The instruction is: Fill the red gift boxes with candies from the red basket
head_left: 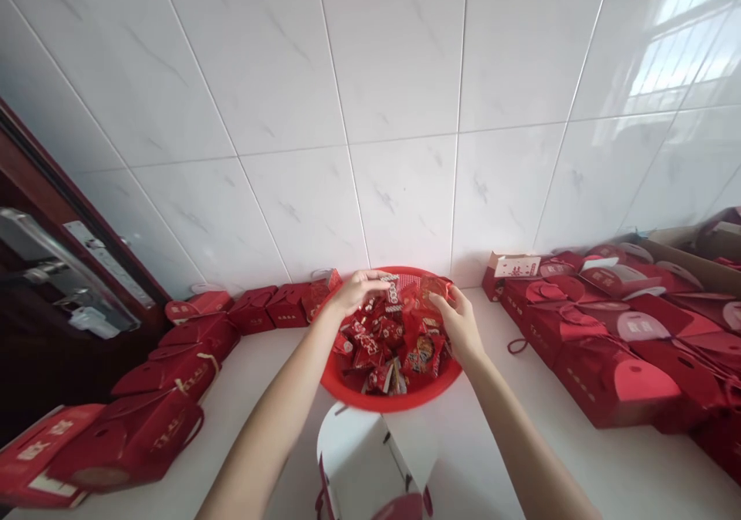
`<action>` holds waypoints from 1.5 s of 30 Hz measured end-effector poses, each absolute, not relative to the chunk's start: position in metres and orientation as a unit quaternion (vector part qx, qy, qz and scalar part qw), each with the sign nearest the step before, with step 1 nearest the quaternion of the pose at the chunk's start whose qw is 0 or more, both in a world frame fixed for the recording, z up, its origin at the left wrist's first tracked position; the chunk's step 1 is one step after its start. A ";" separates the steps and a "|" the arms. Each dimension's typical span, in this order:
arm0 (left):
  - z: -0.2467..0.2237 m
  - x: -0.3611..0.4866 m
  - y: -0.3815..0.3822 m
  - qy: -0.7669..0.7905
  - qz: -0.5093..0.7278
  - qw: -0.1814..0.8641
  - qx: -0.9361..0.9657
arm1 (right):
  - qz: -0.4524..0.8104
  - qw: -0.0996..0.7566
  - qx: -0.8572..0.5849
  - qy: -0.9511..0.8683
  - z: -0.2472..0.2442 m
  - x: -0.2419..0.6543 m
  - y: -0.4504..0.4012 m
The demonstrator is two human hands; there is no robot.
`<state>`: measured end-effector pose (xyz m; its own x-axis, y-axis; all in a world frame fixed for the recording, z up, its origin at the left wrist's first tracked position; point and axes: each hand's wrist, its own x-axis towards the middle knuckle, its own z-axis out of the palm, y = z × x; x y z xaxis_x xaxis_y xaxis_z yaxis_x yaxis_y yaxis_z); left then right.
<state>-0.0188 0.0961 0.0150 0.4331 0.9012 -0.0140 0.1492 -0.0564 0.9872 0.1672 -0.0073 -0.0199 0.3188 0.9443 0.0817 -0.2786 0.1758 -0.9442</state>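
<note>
A round red basin [394,403] full of red-wrapped sweets [385,331] stands against the tiled wall. Over its back left part, my left hand [360,292] pinches a red packet with a white pattern [394,292]. At the back right of the basin my right hand [455,312] has its fingers closed on a red translucent packet [431,288]. In front of the basin, nearest to me, is an open box [367,458] with a white inside and raised flaps.
Closed red boxes [139,427] line the left side, reaching the wall. Many red boxes [602,366] fill the right, with a cardboard carton [683,254] behind. A dark door [35,304] with a metal handle is at far left.
</note>
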 end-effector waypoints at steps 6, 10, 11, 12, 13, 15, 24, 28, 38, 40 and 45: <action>0.008 -0.016 0.096 0.342 0.347 0.605 0.630 | 0.428 0.677 -0.489 -0.346 -0.031 0.169 0.001; 0.006 -0.013 0.094 0.308 0.365 0.642 0.600 | 0.477 0.663 -0.475 -0.329 -0.032 0.168 0.000; 0.006 -0.012 0.093 0.301 0.363 0.645 0.601 | 0.479 0.659 -0.476 -0.330 -0.032 0.168 0.000; 0.005 -0.010 0.092 0.297 0.360 0.645 0.605 | 0.478 0.657 -0.479 -0.332 -0.032 0.168 0.000; 0.004 -0.008 0.091 0.295 0.357 0.641 0.612 | 0.476 0.656 -0.480 -0.336 -0.032 0.168 0.000; 0.001 -0.004 0.090 0.293 0.350 0.629 0.629 | 0.472 0.651 -0.475 -0.357 -0.032 0.168 -0.001; 0.005 -0.003 0.095 0.302 0.344 0.598 0.658 | 0.509 0.630 -0.427 -0.403 -0.021 0.169 -0.008; 0.011 -0.020 0.106 0.443 0.335 0.474 0.683 | 0.504 0.640 -0.438 -0.380 -0.016 0.169 -0.010; 0.003 -0.058 0.113 0.570 0.195 0.266 0.753 | 0.503 0.648 -0.437 -0.370 -0.016 0.170 -0.011; 0.003 -0.061 0.110 0.562 0.150 0.258 0.772 | 0.499 0.648 -0.436 -0.376 -0.017 0.171 -0.010; -0.007 -0.064 0.104 0.540 0.022 0.265 0.799 | 0.504 0.645 -0.431 -0.381 -0.020 0.172 -0.008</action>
